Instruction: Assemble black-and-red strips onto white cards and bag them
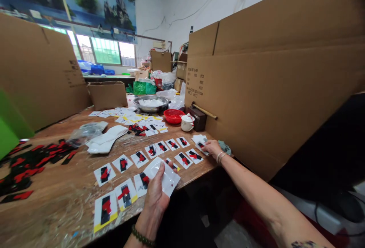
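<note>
My left hand (156, 191), a beaded bracelet on its wrist, grips white plastic pouches (169, 181) at the table's front edge, thumb on top. At the right end of the card rows, my right hand (213, 149) has its fingers closed on a white card (201, 146) with a dark piece on it. Two rows of white cards lie between the hands and to the left, each bearing a black and red strip, such as this front card (106, 210). Some front cards have yellow edges. My left hand and the pouches partly hide one card.
Loose black and red strips (40, 160) are heaped at left. Behind the rows lie white pads (107, 139), scattered cards (128, 115), a metal basin (137, 105), a red bowl (173, 117) and a lidded white cup (187, 123). A large cardboard box (256, 100) stands at right.
</note>
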### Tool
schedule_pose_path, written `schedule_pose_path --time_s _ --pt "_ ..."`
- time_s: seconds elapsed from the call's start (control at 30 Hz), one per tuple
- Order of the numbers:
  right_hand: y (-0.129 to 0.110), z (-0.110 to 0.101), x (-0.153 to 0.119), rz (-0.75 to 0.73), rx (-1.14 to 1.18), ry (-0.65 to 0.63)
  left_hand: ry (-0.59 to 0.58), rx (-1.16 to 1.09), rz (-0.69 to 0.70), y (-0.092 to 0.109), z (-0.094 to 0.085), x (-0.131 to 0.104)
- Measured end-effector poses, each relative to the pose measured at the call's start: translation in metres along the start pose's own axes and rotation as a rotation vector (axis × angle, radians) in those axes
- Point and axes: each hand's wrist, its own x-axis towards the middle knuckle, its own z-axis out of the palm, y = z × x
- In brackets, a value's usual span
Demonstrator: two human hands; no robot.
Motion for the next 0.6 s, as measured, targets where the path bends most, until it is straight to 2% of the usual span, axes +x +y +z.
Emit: schedule_pose_path --time_s 0.13,0.23,0.3,0.43,0.53,0.6 --pt "-0.015 0.001 -0.035 0.015 0.300 -0.144 -0.016 -0.086 0.037 0.009 -0.001 0.002" --pt "-0.032 0.008 -0.080 0.019 0.596 -0.348 0.000 -0.125 0.061 0.015 0.002 0.002" --pt "-0.041 0.017 -0.116 0.048 0.754 -0.434 0.019 -0.153 0.072 0.018 0.004 0.002" --pt "-0.048 0.040 -0.169 0.105 0.910 -0.317 0.042 -0.177 0.112 0.020 0.008 0.002" --pt "-0.048 0.056 -0.186 0.161 0.984 -0.256 0.034 -0.158 0.126 0.018 0.010 0.001" --pt "-0.047 0.061 -0.188 0.190 1.031 -0.289 0.022 -0.152 0.128 0.017 0.010 -0.001"
